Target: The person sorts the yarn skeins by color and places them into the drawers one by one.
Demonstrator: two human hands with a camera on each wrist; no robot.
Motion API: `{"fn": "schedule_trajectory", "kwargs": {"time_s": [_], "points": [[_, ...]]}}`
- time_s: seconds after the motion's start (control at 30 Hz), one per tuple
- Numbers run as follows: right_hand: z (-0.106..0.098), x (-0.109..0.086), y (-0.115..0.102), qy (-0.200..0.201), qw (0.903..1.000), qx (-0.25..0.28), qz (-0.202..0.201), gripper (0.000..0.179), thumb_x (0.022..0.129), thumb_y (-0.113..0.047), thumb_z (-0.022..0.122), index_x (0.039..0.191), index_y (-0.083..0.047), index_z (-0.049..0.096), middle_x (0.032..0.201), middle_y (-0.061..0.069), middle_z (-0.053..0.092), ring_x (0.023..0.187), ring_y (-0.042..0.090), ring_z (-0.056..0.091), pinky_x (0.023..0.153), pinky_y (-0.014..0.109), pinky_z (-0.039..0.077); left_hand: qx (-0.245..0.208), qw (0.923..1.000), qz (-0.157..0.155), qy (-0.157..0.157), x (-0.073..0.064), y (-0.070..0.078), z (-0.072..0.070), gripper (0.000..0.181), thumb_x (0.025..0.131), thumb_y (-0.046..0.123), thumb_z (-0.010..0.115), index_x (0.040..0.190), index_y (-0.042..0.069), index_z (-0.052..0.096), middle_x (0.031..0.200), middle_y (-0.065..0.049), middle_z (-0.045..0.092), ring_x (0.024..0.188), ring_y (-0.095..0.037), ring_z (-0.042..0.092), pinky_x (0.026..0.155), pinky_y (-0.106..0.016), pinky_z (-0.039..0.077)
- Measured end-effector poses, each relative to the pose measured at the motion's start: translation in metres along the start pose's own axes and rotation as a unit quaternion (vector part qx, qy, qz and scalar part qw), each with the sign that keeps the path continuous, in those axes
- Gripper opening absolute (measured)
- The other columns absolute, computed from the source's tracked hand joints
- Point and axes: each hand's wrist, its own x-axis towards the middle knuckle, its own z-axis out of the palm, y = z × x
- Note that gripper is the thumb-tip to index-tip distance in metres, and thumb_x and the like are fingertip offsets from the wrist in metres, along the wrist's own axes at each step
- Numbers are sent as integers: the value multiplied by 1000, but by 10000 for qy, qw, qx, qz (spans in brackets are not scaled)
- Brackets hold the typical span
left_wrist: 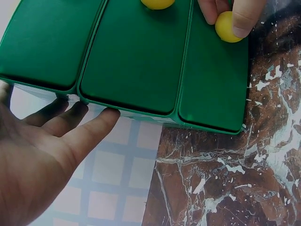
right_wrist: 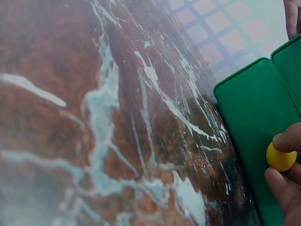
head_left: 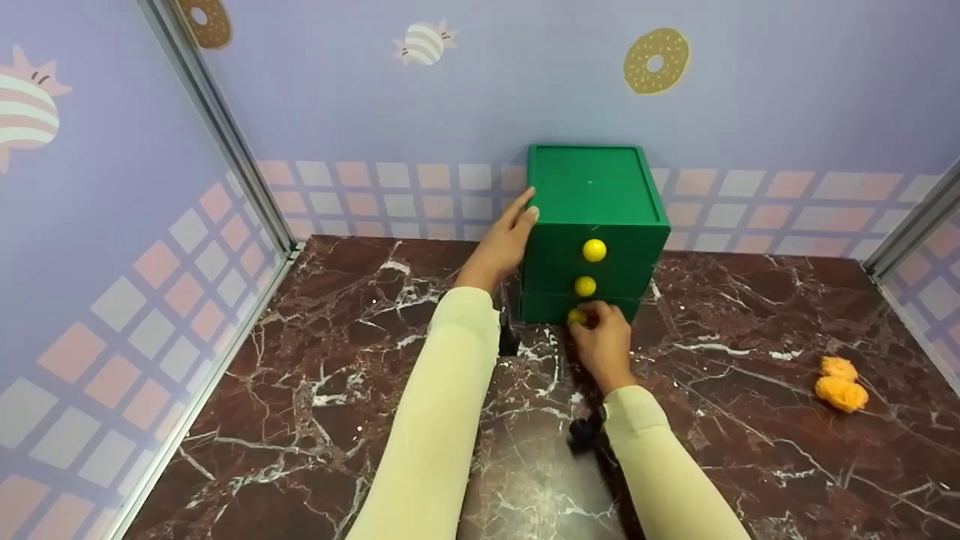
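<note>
A green three-drawer box [head_left: 592,184] stands against the back wall, each drawer front bearing a round yellow knob. My right hand [head_left: 604,341] pinches the bottom knob [right_wrist: 281,157] between thumb and fingers. The bottom drawer [left_wrist: 214,80] sits level with the other fronts in the left wrist view. With fingers extended, my left hand [head_left: 501,247] rests against the left side of the box near its top edge. The middle knob [head_left: 585,286] and the top knob [head_left: 595,250] are untouched.
To the right on the dark red marbled table [head_left: 720,420] lies an orange lumpy object [head_left: 841,385] of two rounded parts. A patterned wall [head_left: 420,112] rises directly behind the box, and another side wall [head_left: 112,247] borders the table's left edge.
</note>
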Motion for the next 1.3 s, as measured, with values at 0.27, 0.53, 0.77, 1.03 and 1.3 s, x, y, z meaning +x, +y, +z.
{"fn": "schedule_trajectory", "kwargs": {"time_s": [0.27, 0.53, 0.77, 1.03, 1.3], "points": [[-3, -5, -2, -98, 9999, -94, 22, 21, 83, -12, 71, 103, -5, 69, 99, 14, 60, 92, 29, 57, 83, 41, 49, 89, 10000, 32, 24, 1, -1, 0, 52, 100, 61, 31, 149, 54, 19, 162, 3, 23, 147, -32, 25, 116, -57, 24], [-7, -11, -5, -138, 9997, -191, 13, 21, 84, -12, 72, 103, -4, 69, 99, 14, 60, 92, 28, 57, 83, 41, 50, 208, 9997, 88, -55, 0, -1, -2, 53, 99, 61, 29, 150, 53, 17, 162, 3, 21, 147, -34, 26, 116, -58, 24], [-11, -17, -5, -219, 9994, -252, 21, 21, 84, -11, 71, 103, -4, 70, 98, 14, 61, 92, 28, 59, 82, 41, 52, -1, 9999, 42, -152, 0, -3, -2, 54, 98, 63, 30, 150, 54, 16, 163, 4, 19, 148, -33, 24, 115, -58, 25], [-16, -23, -6, -220, 9991, -350, -107, 20, 82, -12, 73, 100, -3, 71, 94, 14, 62, 89, 27, 59, 80, 42, 51, -72, 9998, -24, -204, 2, 0, -4, 51, 99, 61, 31, 148, 57, 17, 163, 3, 19, 148, -33, 24, 115, -57, 26], [-20, -29, -7, -210, 9989, -421, -89, 20, 80, -11, 76, 98, -4, 71, 93, 13, 63, 88, 27, 60, 81, 42, 52, 10, 9999, -10, -140, 3, 0, -2, 52, 100, 60, 30, 150, 54, 17, 163, 4, 20, 148, -31, 23, 117, -57, 22]]}}
